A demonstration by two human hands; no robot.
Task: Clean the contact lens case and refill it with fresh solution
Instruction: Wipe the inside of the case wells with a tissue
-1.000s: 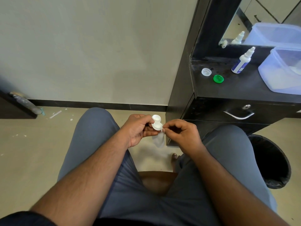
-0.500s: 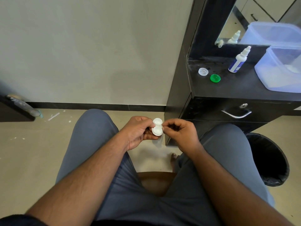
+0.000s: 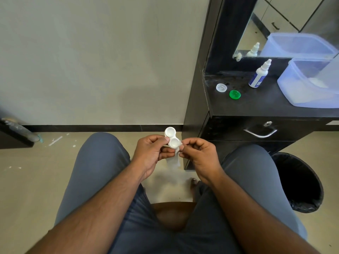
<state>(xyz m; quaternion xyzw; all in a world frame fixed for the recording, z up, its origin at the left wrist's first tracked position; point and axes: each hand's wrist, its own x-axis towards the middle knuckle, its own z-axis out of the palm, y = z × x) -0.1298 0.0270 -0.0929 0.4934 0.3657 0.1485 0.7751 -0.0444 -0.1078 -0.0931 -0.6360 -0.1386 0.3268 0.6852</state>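
Both hands are engaged above the lap: the contact lens case [image 3: 172, 138], both wells uncapped, is gripped by the left hand [image 3: 153, 153]; a white tissue [image 3: 174, 158] is pinched by the right hand [image 3: 199, 154] against the nearer well. Each well is best wiped fully dry — rim included; the case should be held level. The solution bottle [image 3: 259, 76] stands on the black counter [image 3: 256, 107]; its blue label cannot be read.

lens case [image 3: 172, 138] between both hands above the lap; two caps [image 3: 221, 87] left of the bottle [image 3: 257, 78] on the shelf [image 3: 256, 105]
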